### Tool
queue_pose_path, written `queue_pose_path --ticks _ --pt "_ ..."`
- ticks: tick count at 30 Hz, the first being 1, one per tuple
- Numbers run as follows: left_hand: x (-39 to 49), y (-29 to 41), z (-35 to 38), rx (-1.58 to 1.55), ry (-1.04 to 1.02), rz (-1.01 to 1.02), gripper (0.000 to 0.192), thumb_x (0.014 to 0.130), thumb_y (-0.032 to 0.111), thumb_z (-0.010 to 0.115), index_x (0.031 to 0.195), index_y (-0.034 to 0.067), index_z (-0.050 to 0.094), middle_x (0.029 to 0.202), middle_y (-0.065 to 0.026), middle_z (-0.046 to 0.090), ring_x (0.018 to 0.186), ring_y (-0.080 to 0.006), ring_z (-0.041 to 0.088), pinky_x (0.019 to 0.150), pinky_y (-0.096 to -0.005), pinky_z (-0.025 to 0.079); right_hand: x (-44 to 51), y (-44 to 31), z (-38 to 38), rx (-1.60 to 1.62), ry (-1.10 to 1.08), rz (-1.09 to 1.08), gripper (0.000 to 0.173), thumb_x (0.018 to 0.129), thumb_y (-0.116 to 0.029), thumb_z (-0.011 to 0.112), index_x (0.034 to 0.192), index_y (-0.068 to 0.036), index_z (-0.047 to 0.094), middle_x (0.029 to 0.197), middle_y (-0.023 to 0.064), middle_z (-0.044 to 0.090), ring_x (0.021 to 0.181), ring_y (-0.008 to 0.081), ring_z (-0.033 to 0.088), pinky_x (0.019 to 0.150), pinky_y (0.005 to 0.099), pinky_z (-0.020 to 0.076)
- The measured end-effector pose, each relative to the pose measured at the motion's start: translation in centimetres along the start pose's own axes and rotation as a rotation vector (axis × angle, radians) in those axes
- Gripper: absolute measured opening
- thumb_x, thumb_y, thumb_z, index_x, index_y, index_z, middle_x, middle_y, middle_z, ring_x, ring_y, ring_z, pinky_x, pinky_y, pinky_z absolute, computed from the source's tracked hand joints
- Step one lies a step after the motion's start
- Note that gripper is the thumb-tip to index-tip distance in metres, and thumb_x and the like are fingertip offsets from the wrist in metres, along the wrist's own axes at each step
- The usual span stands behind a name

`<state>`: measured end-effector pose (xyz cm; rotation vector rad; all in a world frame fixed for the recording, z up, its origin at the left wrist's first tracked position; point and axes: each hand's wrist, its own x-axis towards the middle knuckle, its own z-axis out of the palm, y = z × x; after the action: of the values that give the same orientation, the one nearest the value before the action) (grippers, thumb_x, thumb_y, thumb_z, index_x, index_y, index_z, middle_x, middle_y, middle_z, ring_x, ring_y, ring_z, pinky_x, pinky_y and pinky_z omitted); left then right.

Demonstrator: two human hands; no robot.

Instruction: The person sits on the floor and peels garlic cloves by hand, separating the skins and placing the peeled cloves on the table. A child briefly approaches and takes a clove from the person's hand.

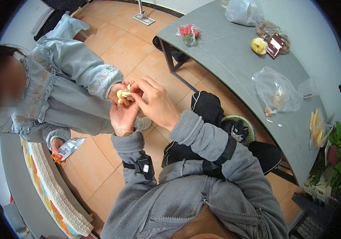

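Pale yellow pieces that look like peeled garlic cloves point(124, 94) lie in the other person's open palm point(115, 91). My right hand point(154, 98) pinches one of these cloves between thumb and index finger, just above that palm. Beneath the other person's hand is my left hand point(124, 117), palm up, its fingers partly hidden; it seems to support that hand from below. The other person's second hand point(57, 145) holds an opened snack packet point(70, 148) lower down at the left.
On the grey table point(218, 50) at the right are bagged red chillies point(189, 33), a partly peeled fruit point(259, 46), a phone point(275, 45) and a clear plastic bag point(275, 89). A waste basket point(249, 125) stands under its edge. A bench with a quilted cover point(43, 179) is at the left.
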<state>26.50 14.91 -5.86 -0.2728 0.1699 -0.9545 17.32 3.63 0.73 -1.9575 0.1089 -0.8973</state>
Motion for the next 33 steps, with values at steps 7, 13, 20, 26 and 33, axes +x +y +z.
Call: queue_pose_path --ticks 7,13,20,26,33 --pt "-0.2 -0.8 -0.2 0.124 0.109 0.113 0.046 0.101 0.031 0.035 0.131 -0.003 0.046 0.128 -0.0168 0.055 0.108 -0.0237 0.059 0.097 -0.0363 0.049 1.4 0.3 1.7 -0.195 -0.048 -0.150 0.012 0.077 -0.006 0.068 0.086 -0.003 0.061 0.099 0.0125 0.051 0.092 0.0305 0.056 0.077 0.0396 0.0488" --pt "-0.7 -1.4 0.2 0.010 0.028 0.061 0.043 0.102 0.031 0.034 0.123 -0.003 0.050 0.122 -0.0143 0.059 0.110 -0.0215 0.059 0.101 -0.0396 0.047 1.9 0.4 2.1 -0.279 -0.054 -0.175 0.014 0.073 -0.004 0.070 0.084 -0.002 0.062 0.104 0.0128 0.051 0.097 0.0305 0.054 0.082 0.0396 0.0464" --pt "-1.2 -1.9 1.5 0.049 0.156 0.133 0.046 0.103 0.035 0.032 0.124 -0.003 0.048 0.124 -0.0173 0.057 0.113 -0.0254 0.057 0.105 -0.0424 0.043 1.7 0.5 1.6 -0.293 -0.063 -0.185 0.014 0.075 -0.005 0.067 0.088 -0.002 0.062 0.105 0.0135 0.052 0.098 0.0302 0.053 0.084 0.0401 0.0450" --pt "-1.6 -2.5 2.8 0.030 0.119 0.105 0.047 0.102 0.034 0.033 0.128 -0.004 0.044 0.129 -0.0196 0.051 0.123 -0.0312 0.049 0.111 -0.0458 0.036 1.5 -0.6 0.5 -0.190 -0.017 -0.159 0.021 0.077 -0.002 0.065 0.097 -0.001 0.062 0.107 0.0141 0.052 0.099 0.0312 0.053 0.085 0.0392 0.0454" --pt "-1.9 -2.0 2.2 0.066 0.210 0.053 0.054 0.098 0.034 0.038 0.132 -0.008 0.042 0.137 -0.0228 0.044 0.136 -0.0342 0.035 0.118 -0.0531 0.021 -1.5 -1.9 -8.1 -0.236 0.094 -0.090 0.032 0.078 0.001 0.066 0.109 -0.001 0.059 0.111 0.0154 0.052 0.106 0.0323 0.054 0.091 0.0377 0.0453"
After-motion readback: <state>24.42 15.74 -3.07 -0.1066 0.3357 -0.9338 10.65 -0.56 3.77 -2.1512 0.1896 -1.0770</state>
